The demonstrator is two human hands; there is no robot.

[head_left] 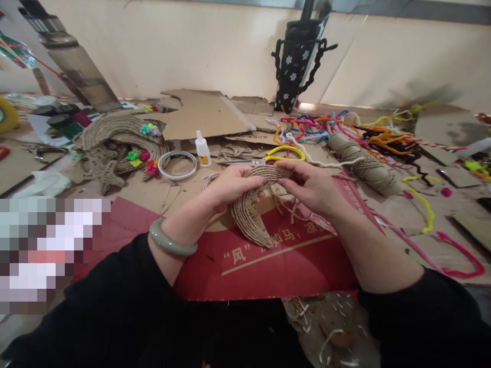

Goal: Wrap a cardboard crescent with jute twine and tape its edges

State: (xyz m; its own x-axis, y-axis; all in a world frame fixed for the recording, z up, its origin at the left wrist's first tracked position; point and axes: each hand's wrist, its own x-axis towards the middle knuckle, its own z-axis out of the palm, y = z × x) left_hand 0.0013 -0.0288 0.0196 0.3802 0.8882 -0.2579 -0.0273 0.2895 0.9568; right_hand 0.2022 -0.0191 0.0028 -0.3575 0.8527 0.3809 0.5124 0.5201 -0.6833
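Observation:
Between my hands is a crescent-shaped piece (249,225) covered in rows of brown twine, held above a red printed cardboard sheet (291,276). My left hand (232,186) grips its upper left part, thumb lying across the twine. At the upper right end, the fingers of my right hand (310,186) pinch the crescent's tip. Just behind the hands lie scissors with yellow handles (286,152). A small white glue bottle (203,149) stands upright to their left, near a pale ring-shaped roll (177,165).
Finished-looking twine crescents (118,128) with coloured flowers and a twine star (103,171) lie at left. A twine spool (366,166) and a heap of coloured pipe cleaners (383,130) are at right. A black flowered tumbler (293,66) and a grey bottle (76,66) stand behind.

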